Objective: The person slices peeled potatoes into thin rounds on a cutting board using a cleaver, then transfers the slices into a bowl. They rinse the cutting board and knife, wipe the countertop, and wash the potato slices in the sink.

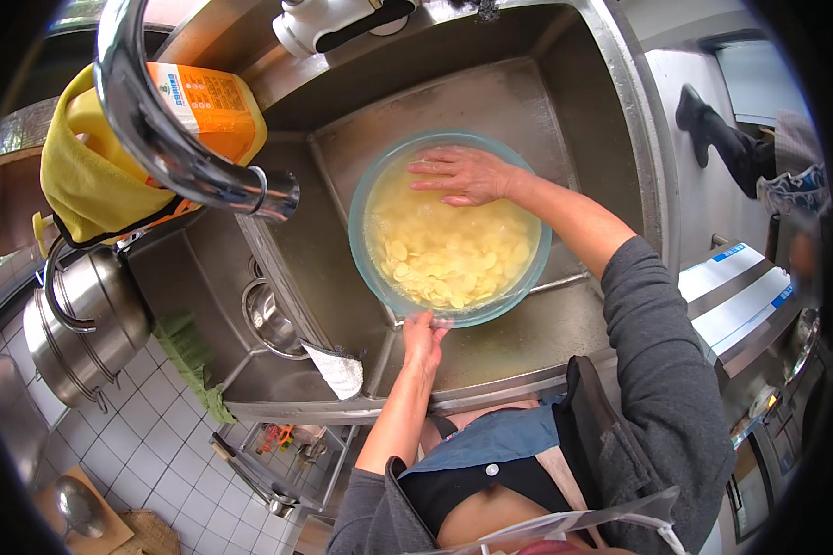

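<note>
A large round translucent basin [360,277] stands in the right bowl of a steel double sink. Cloudy yellowish water fills it, with many thin pale-yellow slices, perhaps potato [458,277], heaped toward its near side. Spread flat, my right hand [458,175] lies at the water's surface near the far rim, fingers pointing left and slightly apart. It grips nothing visible. My left hand [423,340] holds the basin's near rim, its thumb at the edge and its other fingers partly hidden below.
A chrome faucet [201,166] arches over the sink's left side, before a yellow jug [250,111] draped with a yellow cloth [97,187]. In the left bowl sits a metal bowl [271,319]. White [337,371] and green [191,361] cloths hang over edges. Another person's leg [729,139] shows at right.
</note>
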Available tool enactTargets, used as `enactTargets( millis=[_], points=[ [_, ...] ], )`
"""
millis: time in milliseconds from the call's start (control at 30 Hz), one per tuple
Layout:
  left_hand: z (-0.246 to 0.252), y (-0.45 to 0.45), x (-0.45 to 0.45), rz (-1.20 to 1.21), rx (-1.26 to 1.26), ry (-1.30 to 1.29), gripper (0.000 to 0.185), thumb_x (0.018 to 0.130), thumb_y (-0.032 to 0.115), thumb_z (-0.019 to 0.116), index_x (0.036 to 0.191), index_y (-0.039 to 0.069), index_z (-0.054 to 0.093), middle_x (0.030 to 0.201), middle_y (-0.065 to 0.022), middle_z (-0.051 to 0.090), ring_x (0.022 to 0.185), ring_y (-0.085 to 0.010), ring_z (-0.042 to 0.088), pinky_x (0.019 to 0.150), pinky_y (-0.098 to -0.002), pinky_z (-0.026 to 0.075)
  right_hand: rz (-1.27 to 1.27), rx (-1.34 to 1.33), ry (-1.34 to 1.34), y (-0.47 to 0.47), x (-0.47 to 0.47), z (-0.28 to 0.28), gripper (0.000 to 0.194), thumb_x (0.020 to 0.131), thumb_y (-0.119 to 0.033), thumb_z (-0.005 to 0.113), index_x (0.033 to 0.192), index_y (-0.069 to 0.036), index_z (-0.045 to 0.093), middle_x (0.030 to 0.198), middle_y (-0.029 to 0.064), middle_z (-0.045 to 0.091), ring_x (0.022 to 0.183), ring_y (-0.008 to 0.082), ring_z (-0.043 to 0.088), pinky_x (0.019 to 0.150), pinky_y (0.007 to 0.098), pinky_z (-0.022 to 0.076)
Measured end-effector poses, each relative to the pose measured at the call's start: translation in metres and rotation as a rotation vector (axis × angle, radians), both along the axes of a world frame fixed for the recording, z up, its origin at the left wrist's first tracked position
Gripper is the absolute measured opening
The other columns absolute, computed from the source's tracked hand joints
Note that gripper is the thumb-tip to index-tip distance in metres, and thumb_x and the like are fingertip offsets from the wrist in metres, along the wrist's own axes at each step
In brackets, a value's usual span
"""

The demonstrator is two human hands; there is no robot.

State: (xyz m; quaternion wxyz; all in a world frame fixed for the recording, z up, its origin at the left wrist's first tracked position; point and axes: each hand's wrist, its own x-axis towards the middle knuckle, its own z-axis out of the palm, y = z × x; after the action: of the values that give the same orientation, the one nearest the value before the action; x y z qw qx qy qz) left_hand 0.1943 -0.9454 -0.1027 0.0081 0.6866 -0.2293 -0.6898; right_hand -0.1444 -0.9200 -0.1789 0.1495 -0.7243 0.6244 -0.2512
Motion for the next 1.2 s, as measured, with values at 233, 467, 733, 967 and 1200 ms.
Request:
enactTargets(
  millis=[233, 467, 733, 967, 1200],
  points=[
    [0.013, -0.013, -0.003, -0.078, 0.016, -0.018, 0.021, 0.093, -0.001, 0.053, 0.113, 0.002, 0.049, 0.098, -0.0135, 0.062, 0.081, -0.0256, 0.065, 0.078, -0.0469, 0.060, 0.000, 0.074, -0.051, 0.002, -0.001, -0.010, 0.066, 0.091, -0.032, 0.062, 0.152, -0.029, 0.037, 0.162, 0.0019, 0.028, 0.146, 0.0308, 0.031, 0.120, 0.0487, 0.0278],
    [0.028, -0.018, -0.007, -0.078, 0.023, 0.021, 0.019, 0.092, -0.001, 0.055, 0.110, 0.002, 0.050, 0.096, -0.0120, 0.062, 0.081, -0.0249, 0.065, 0.081, -0.0491, 0.059, -0.012, 0.126, -0.158, 0.002, -0.002, -0.015, 0.070, 0.092, -0.032, 0.059, 0.156, -0.029, 0.031, 0.163, 0.0030, 0.027, 0.148, 0.0297, 0.028, 0.121, 0.0502, 0.0241],
    [0.041, -0.021, -0.013, -0.072, 0.040, 0.029, 0.020, 0.092, -0.001, 0.054, 0.111, 0.000, 0.050, 0.099, -0.0128, 0.063, 0.083, -0.0261, 0.064, 0.085, -0.0505, 0.058, -0.015, 0.096, -0.236, 0.004, -0.003, -0.015, 0.067, 0.092, -0.031, 0.058, 0.155, -0.028, 0.034, 0.163, 0.0041, 0.025, 0.149, 0.0301, 0.026, 0.122, 0.0504, 0.0223],
    [0.050, -0.024, -0.018, -0.088, 0.049, 0.027, 0.020, 0.092, 0.000, 0.054, 0.111, -0.001, 0.049, 0.100, -0.0132, 0.061, 0.085, -0.0259, 0.063, 0.085, -0.0501, 0.058, -0.003, 0.131, -0.291, 0.002, -0.003, -0.023, 0.063, 0.094, -0.030, 0.054, 0.154, -0.030, 0.035, 0.164, 0.0064, 0.022, 0.150, 0.0323, 0.023, 0.122, 0.0522, 0.0200],
    [0.058, -0.025, -0.022, -0.095, 0.060, 0.029, 0.019, 0.092, 0.001, 0.055, 0.110, 0.000, 0.048, 0.098, -0.0126, 0.061, 0.085, -0.0259, 0.063, 0.088, -0.0506, 0.056, -0.015, 0.093, -0.214, 0.003, -0.003, -0.025, 0.061, 0.095, -0.033, 0.053, 0.154, -0.031, 0.035, 0.165, 0.0066, 0.020, 0.151, 0.0335, 0.020, 0.121, 0.0542, 0.0193]
  ],
)
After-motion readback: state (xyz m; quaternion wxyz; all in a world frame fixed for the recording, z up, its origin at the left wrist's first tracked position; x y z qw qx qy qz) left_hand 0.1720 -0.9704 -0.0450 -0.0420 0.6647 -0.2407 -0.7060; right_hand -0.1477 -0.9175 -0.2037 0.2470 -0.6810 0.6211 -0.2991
